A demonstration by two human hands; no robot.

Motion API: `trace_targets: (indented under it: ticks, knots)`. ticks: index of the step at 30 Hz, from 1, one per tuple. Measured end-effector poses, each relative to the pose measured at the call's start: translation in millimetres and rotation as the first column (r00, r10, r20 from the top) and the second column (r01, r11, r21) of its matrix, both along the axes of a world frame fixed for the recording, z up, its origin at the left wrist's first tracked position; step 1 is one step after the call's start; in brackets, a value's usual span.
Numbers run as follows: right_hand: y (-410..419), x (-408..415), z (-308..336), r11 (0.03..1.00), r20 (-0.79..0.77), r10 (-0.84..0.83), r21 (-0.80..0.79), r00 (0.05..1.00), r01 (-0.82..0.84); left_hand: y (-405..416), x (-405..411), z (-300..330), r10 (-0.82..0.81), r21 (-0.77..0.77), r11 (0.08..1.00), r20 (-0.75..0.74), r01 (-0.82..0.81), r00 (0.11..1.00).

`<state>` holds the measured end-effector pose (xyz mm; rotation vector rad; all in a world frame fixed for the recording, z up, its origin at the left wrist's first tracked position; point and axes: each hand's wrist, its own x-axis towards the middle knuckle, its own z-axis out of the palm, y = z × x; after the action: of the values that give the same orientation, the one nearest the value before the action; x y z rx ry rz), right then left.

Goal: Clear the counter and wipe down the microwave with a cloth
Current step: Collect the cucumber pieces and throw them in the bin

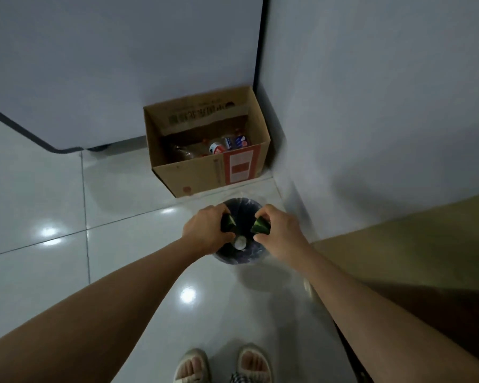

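Fingers (pixel 219 210) of both hands are curled round green scraps (pixel 261 226) over the bin (pixel 237 259); clearing is under way, release is needed next.

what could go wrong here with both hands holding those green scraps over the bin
1. The small round dark-lined trash bin has a narrow mouth, and the left hand with its green wedge-shaped scrap sits near the rim, so that piece might drop onto the glossy white tiled floor.
2. The right hand holds its green wedge-shaped piece similarly close to the edge.
3. Any spill could make the floor slippery beside the person's pale open-toed sandals.
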<state>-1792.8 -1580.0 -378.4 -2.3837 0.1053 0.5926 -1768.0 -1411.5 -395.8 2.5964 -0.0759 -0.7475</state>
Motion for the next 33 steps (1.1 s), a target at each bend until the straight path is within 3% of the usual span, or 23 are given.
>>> trace_targets:
  ticks: [8, 16, 25, 33]
  knots:
    - [14.7, 28.9, -155.5, 0.996, 0.024, 0.068, -0.067, 0.997, -0.066, 2.6, 20.8, -151.4, -0.012, 0.05, 0.999, 0.06, 0.009, 0.998]
    - [26.4, 44.7, -236.8, 0.995, 0.002, 0.066, -0.069, 0.998, -0.066, 7.3, 27.7, -222.6, -0.032, 0.098, 0.995, 0.099, 0.023, 0.995]
    - [22.4, 38.3, -242.7, 0.989, -0.069, 0.11, -0.089, 0.992, -0.116, 2.3, 28.0, -219.0, -0.061, 0.151, 0.987, 0.033, 0.056, 0.998]
    - [16.4, 21.7, -154.3, 0.985, -0.15, 0.101, -0.127, 0.983, -0.121, 10.1, 11.1, -131.1, -0.09, 0.11, 0.989, -0.077, 0.098, 0.993]
